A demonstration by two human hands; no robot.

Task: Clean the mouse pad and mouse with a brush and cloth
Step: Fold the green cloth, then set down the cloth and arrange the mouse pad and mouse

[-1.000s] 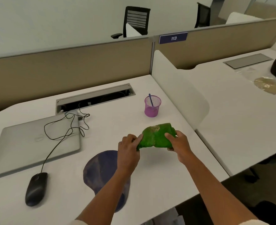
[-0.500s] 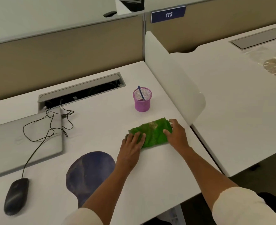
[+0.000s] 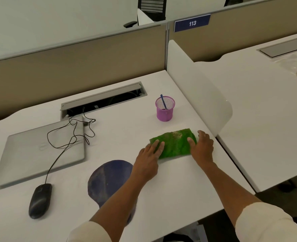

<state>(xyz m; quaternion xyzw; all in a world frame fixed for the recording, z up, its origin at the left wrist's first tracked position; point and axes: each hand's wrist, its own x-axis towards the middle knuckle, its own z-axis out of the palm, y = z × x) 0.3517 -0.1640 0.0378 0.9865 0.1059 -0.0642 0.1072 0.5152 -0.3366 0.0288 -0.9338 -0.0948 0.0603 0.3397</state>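
A fuzzy green cloth [image 3: 174, 144] with a pale dusty patch lies flat near the desk's [image 3: 126, 133] right edge, the left hand [image 3: 148, 159] and right hand [image 3: 202, 148] spread open, pressing its two ends.

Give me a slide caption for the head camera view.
Both hands flatten a green cloth on the white desk, mouse pad and mouse waiting.

Bare table [image 3: 126, 137] lies open between the laptop [image 3: 39, 154] and the green cloth [image 3: 174, 144]. The white divider [image 3: 200, 88] closes the right side. The pink cup [image 3: 164, 109] stands behind the cloth. The mouse cable [image 3: 71, 135] loops over the laptop's corner, beside this open strip.
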